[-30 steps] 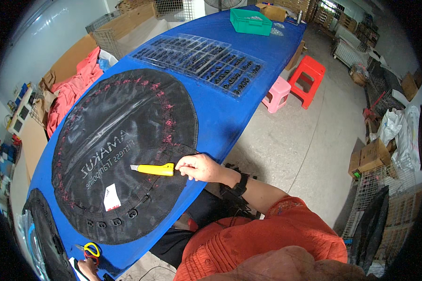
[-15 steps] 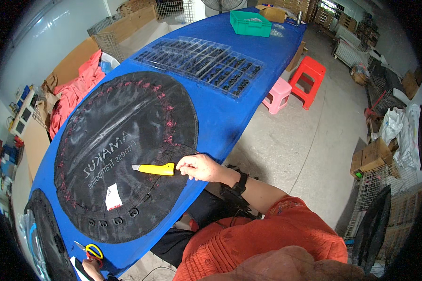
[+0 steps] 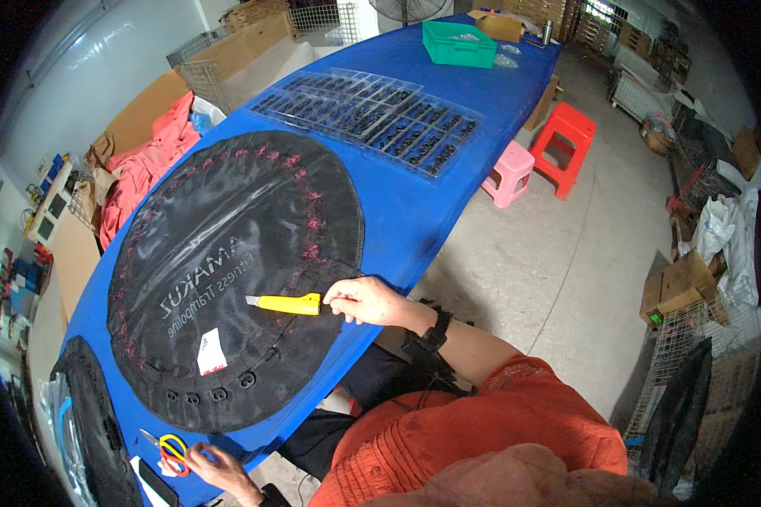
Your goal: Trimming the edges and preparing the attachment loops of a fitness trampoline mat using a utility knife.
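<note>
A round black mesh mat (image 3: 203, 245) with a stitched rim and pink thread marks lies flat on the blue-covered table. Across its right part rests a yellow utility knife (image 3: 287, 303), blade pointing left. My right hand (image 3: 365, 302) is over the mat's right edge, just beyond the knife's handle end, with fingers curled together; what they pinch, if anything, is hidden. At the lower left, scissors (image 3: 173, 452) with yellow and red handles lie beside a phone-like dark slab (image 3: 154, 483). Next to their handles is my left hand (image 3: 217, 469), fingers stretched out and apart, not gripping them.
A white label (image 3: 211, 352) and several black triangular rings (image 3: 219, 394) are on the mat. Behind it sits a clear compartment tray (image 3: 368, 118) of small black parts, then a green bin (image 3: 458, 46). Another black mat (image 3: 89, 406) is at left; red and pink stools (image 3: 564, 150) stand at right.
My left hand has come up and to the right, now beside the scissors' handles. The view has shifted slightly; my right hand keeps its place by the knife.
</note>
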Demonstrator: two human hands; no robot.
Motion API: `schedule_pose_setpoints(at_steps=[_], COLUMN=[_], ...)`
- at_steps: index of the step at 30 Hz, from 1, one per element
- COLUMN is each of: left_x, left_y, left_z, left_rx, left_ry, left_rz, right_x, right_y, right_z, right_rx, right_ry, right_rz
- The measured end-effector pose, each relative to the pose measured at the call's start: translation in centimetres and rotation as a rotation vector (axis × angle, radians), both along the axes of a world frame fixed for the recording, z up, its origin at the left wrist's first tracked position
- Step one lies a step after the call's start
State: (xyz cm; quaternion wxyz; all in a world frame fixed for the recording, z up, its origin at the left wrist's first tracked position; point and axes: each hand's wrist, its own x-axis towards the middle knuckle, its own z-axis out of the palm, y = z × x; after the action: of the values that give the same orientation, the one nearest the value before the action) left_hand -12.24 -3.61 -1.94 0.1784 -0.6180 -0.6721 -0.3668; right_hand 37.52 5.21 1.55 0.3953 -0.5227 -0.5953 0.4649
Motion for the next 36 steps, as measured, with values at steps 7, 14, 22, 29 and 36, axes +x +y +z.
schedule_pose_setpoints(at_steps=[7, 14, 22, 29, 36], left_x=[3.9, 4.8, 4.9, 5.6, 5.9], left_y=[0.6, 1.2, 1.5, 1.7, 1.6], left_z=[-1.7, 0.2, 0.3, 0.2, 0.6], left_rx=[-0.118, -0.234, -0.220, -0.146, -0.142], left_ry=[-0.009, -0.034, -0.071, -0.090, -0.090], left_rz=[-0.116, -0.142, -0.159, -0.185, -0.194], right_x=[0.2, 0.3, 0.2, 0.3, 0.3], right_y=[0.2, 0.1, 0.2, 0.3, 0.3], right_z=[-0.5, 0.0, -0.1, 0.0, -0.2], right_rx=[-0.009, -0.023, -0.030, -0.060, -0.068], right_ry=[0.028, 0.023, 0.042, 0.047, 0.057], right_rz=[0.004, 0.001, 0.004, -0.010, -0.015])
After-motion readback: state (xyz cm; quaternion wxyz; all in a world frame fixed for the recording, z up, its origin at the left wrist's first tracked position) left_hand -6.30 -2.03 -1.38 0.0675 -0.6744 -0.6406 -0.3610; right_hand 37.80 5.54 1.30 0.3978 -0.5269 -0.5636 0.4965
